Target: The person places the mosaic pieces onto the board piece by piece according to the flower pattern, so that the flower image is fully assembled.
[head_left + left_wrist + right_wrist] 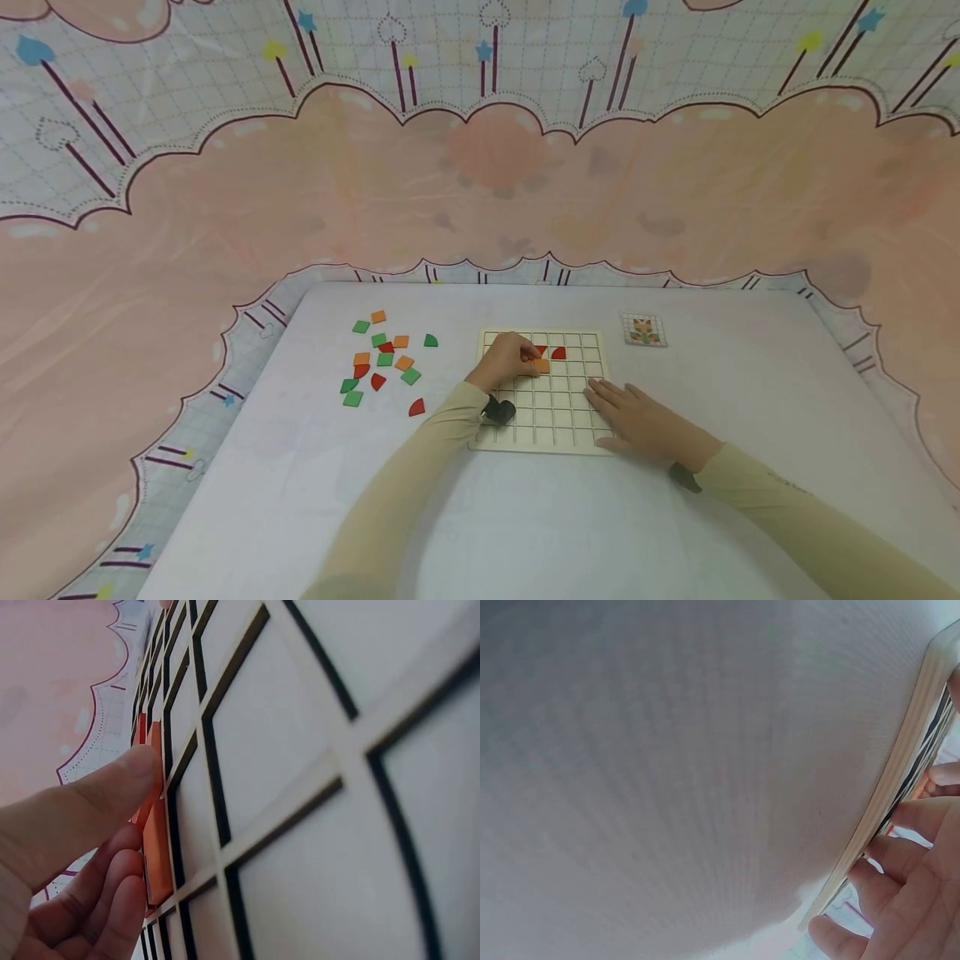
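A pale wooden grid board [552, 412] lies on the white table. My left hand [504, 362] is over its upper left part, thumb and fingers pinching an orange tile [155, 742] at the grid. Beside those fingertips an orange square tile [542, 366] sits on the board, below two red quarter-round tiles, of which the right red tile [558, 353] is plainly visible and the other is partly hidden by the hand. My right hand [648, 423] rests with extended fingers on the board's right edge; in the right wrist view its fingers [889, 859] lie along that edge.
Loose green, orange and red tiles [385, 360] are scattered left of the board. A red quarter-round tile [417, 407] lies nearest the left forearm. A small pattern card [643, 330] lies beyond the board's upper right corner. Patterned cloth hangs behind the table [712, 533].
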### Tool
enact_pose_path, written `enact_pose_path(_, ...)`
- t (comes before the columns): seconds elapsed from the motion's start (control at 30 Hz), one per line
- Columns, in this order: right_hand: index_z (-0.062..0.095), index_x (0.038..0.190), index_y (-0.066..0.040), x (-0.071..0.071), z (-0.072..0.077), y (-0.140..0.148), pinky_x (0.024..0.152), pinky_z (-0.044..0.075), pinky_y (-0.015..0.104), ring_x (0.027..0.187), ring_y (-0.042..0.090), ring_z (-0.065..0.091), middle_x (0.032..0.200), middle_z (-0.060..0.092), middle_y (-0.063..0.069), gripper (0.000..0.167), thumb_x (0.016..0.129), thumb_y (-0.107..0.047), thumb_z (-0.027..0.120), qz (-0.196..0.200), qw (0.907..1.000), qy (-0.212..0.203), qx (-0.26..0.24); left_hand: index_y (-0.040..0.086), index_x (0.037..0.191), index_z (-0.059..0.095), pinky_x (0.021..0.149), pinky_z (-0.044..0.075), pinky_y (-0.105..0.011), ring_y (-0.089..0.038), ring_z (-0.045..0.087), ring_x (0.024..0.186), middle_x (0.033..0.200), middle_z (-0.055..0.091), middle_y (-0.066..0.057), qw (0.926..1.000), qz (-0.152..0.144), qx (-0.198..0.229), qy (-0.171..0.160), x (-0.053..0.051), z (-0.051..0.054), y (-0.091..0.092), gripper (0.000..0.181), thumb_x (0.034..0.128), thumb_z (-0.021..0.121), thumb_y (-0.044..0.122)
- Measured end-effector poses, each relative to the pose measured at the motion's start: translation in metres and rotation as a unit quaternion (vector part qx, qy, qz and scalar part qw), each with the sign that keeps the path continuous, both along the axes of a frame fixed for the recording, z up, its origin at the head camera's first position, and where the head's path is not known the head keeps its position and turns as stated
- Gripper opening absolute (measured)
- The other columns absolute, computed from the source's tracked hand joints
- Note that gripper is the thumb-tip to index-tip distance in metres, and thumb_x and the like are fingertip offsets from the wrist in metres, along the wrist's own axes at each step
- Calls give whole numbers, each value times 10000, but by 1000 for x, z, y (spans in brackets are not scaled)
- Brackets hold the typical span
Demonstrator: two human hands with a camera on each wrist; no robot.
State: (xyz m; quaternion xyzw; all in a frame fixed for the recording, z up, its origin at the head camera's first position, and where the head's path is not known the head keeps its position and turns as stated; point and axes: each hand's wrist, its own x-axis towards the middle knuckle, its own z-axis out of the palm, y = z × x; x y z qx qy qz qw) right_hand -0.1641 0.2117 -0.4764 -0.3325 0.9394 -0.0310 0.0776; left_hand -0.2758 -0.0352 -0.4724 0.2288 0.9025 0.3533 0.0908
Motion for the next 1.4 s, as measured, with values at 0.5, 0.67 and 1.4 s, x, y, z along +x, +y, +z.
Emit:
enact_pose_path(0.5, 240, 1487, -61, -1, -2, 0, 1120, 243, 546, 1437, 310, 213, 1561, 207, 138, 729, 945, -503, 447, -32, 9999, -100, 52, 63, 910, 747, 688, 464, -202, -122, 581, 774, 902, 714, -59, 10000, 29, 32, -65, 0, 0, -3, 154, 765, 769, 112)
enact_pose_path(0.67, 238, 1488, -65, -1, 0, -1, 1123, 236, 548, 1438, 310, 211, 1561, 211, 133, 735, 942, -509, 449, -75, 9998, -160, 31, 67, 919, 746, 722, 475, -220, -128, 585, 796, 919, 713, -55, 9997, -28, 150, -181, -2, -1, -7, 162, 768, 768, 120)
enact_pose_path(1.4, 226, 1493, -77, -1, 0, -1, 1128, 240, 532, 1442, 298, 204, 1565, 201, 123, 738, 941, -518, 441, -97, 9998, -124, 121, 32, 1078, 701, 824, 496, -316, -205, 591, 882, 1016, 686, -131, 9978, 602, -117, -255, -18, 29, -147, 285, 815, 727, 137)
